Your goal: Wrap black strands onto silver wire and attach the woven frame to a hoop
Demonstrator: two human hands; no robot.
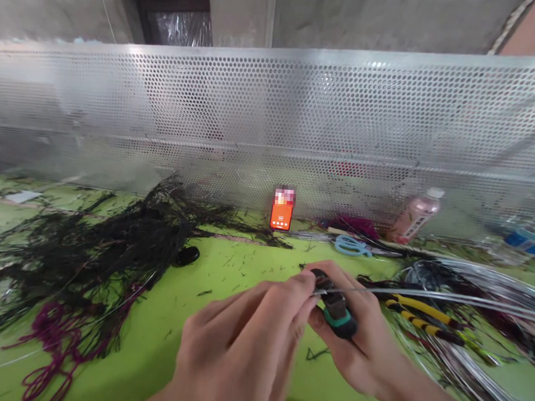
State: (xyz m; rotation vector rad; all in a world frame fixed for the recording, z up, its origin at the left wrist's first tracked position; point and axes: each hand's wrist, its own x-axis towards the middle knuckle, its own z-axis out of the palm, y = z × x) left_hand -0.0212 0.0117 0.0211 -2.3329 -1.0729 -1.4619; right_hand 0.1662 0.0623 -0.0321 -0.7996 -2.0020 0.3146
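Observation:
My right hand is closed round a small tool with black and green handles, held low over the green table. My left hand meets it from the left, fingers pinched on the end of a thin silver wire at the tool's jaws. The wire runs off to the right toward a bundle of silver wires. Both hands are slightly blurred.
A heap of black fibrous strands with purple cord covers the table's left. Yellow-handled pliers, blue scissors, a phone with an orange screen, a pink bottle and a perforated metal panel stand behind.

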